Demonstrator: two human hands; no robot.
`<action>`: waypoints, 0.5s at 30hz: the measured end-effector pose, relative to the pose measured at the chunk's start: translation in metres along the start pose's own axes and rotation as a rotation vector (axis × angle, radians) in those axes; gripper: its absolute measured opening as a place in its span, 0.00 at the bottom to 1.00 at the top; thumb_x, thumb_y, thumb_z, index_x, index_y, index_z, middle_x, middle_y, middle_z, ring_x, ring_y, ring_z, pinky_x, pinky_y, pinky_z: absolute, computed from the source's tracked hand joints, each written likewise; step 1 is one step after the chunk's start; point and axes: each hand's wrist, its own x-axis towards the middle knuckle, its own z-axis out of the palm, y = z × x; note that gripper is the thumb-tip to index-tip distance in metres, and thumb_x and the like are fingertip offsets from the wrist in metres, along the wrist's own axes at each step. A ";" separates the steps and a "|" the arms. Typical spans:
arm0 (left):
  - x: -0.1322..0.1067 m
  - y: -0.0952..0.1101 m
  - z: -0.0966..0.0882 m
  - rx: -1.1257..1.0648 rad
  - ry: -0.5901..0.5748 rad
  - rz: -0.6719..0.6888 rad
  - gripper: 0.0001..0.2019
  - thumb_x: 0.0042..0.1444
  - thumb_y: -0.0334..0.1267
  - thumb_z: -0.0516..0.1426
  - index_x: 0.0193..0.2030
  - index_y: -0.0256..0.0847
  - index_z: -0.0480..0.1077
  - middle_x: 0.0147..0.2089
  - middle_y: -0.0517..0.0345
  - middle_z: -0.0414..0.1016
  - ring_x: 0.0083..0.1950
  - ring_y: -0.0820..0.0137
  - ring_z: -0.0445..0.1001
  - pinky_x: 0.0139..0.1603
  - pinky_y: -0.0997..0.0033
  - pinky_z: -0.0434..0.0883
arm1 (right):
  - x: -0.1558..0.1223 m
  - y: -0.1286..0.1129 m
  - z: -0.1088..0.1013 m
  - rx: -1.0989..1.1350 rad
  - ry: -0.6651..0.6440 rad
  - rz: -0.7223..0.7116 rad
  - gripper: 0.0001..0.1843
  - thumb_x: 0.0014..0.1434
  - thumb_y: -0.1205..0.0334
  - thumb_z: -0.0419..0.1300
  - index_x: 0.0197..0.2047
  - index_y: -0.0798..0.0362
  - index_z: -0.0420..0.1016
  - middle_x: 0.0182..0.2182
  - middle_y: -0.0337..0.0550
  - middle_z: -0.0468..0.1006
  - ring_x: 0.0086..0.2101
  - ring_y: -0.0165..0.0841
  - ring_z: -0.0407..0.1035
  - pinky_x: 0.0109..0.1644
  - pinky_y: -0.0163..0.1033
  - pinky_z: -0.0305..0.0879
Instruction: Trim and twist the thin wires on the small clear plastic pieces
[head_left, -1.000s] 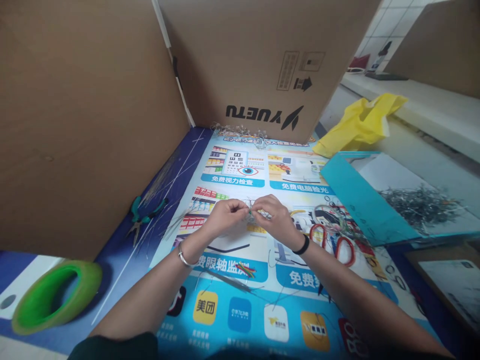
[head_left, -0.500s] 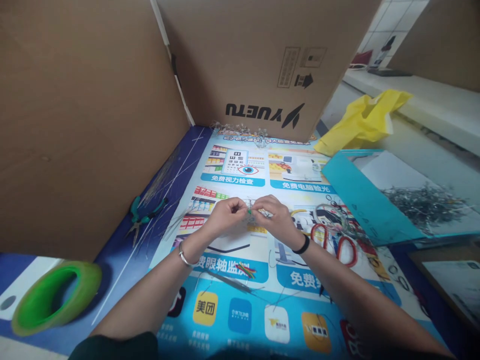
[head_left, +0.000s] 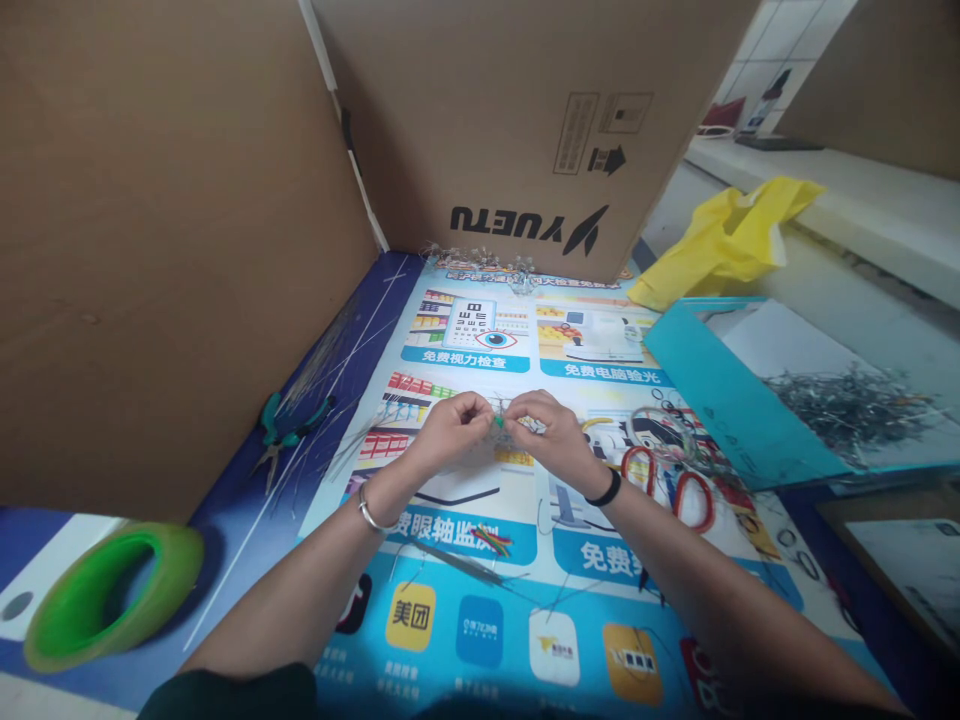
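Both hands meet over the middle of the printed poster sheet, fingertips nearly touching. My left hand (head_left: 455,425) is closed in a pinch on a small green piece (head_left: 498,421), too small to make out fully. From the other side my right hand (head_left: 546,428) pinches at the same spot, with thin wire-like strands (head_left: 501,403) showing between the fingertips. Nearer to me on the sheet lie a small bundle of coloured strips (head_left: 492,541) and a slim grey metal tool (head_left: 459,564), perhaps tweezers.
Teal-handled pliers (head_left: 279,432) and loose wires lie at left, beyond a green roll of tape (head_left: 112,597). Red-handled scissors (head_left: 694,502) lie by my right forearm. A turquoise box (head_left: 712,400) holds tangled wire pieces (head_left: 851,405). Cardboard walls (head_left: 525,120) stand behind and left.
Both hands stay in nearly the same place. The green piece between the fingertips shows slightly more now.
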 end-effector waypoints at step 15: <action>0.002 0.002 -0.002 0.028 -0.018 0.020 0.09 0.53 0.41 0.54 0.31 0.36 0.68 0.25 0.64 0.63 0.24 0.79 0.59 0.25 0.79 0.58 | 0.000 0.004 0.002 0.010 -0.008 -0.039 0.07 0.50 0.72 0.57 0.28 0.50 0.71 0.30 0.40 0.74 0.35 0.33 0.67 0.42 0.41 0.64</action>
